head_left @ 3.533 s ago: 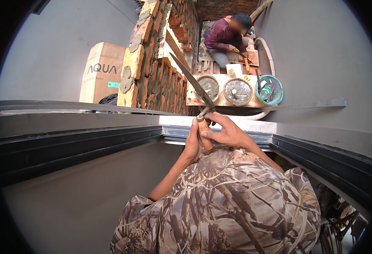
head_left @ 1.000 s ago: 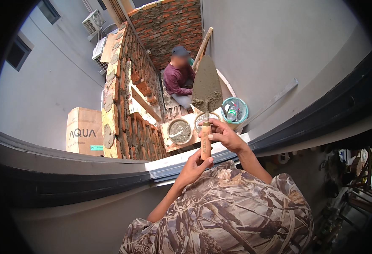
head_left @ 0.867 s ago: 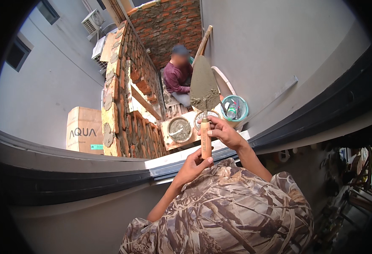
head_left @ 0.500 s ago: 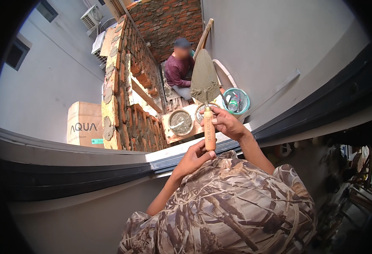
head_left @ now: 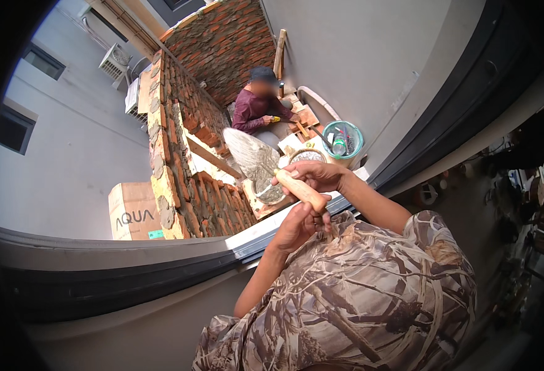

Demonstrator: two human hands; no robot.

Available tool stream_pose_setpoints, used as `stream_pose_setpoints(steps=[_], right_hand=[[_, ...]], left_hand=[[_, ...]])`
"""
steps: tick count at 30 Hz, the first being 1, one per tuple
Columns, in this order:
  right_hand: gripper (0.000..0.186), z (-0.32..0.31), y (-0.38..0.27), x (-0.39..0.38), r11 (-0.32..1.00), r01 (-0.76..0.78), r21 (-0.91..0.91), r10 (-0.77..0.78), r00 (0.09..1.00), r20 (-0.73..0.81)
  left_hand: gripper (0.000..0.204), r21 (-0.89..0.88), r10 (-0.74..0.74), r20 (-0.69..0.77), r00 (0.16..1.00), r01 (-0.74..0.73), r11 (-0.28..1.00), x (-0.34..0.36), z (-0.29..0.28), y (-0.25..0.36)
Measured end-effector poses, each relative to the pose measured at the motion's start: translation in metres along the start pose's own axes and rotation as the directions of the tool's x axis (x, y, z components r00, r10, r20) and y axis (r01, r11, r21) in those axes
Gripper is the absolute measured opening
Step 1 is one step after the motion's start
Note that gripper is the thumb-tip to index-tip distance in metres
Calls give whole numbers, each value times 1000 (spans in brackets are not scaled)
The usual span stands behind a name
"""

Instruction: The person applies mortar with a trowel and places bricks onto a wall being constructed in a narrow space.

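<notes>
I hold a mason's trowel in front of my chest. Its wooden handle [head_left: 301, 189] slants down to the right, and its grey, mortar-smeared blade [head_left: 254, 160] points up and to the left. My right hand [head_left: 319, 175] closes around the upper part of the handle near the blade's neck. My left hand [head_left: 299, 226] sits just below, with its fingers curled on the handle's butt end. My camouflage-patterned shirt [head_left: 358, 297] fills the lower part of the view.
A dark ledge rail [head_left: 160, 272] runs across below my hands. Beyond it stand a partly built brick wall [head_left: 185, 161], a cardboard box [head_left: 134, 210], a teal bucket [head_left: 343, 137] and a round pan [head_left: 307, 156]. Another person in a maroon top [head_left: 254, 108] sits by wooden boards.
The trowel blade has swung from pointing straight up to leaning left, and the handle now slants. Both hands stay on the handle. The view has tilted, showing more of the wall.
</notes>
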State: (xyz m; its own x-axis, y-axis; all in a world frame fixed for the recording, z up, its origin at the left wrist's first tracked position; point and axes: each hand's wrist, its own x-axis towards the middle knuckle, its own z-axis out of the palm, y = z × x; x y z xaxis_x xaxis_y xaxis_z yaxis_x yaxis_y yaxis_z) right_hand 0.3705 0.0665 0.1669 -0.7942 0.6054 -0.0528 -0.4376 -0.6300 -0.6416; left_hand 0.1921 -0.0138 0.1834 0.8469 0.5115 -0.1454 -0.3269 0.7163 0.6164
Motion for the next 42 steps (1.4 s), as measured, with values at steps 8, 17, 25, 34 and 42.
stream_pose_setpoints(steps=[8,17,25,34,42], right_hand=[[43,13,43,20,928,-42,371,117,976,-182],[48,35,37,13,953,74,292,29,943,-331],[48,38,21,3,904,426,42,-401,876,-269],[34,9,41,13,883,369,290,-208,861,-463],[19,36,-26,18,873,390,-294,-484,774,-409]], left_hand=[[59,-473,88,-5,996,-80,878,-16,-10,14],[58,-536,141,55,988,-90,839,-19,-10,17],[59,-266,3,-80,997,-24,964,-18,-18,-2],[62,15,-76,-252,965,83,996,-1,-42,-23],[77,543,70,-537,841,282,791,-33,-72,-30]])
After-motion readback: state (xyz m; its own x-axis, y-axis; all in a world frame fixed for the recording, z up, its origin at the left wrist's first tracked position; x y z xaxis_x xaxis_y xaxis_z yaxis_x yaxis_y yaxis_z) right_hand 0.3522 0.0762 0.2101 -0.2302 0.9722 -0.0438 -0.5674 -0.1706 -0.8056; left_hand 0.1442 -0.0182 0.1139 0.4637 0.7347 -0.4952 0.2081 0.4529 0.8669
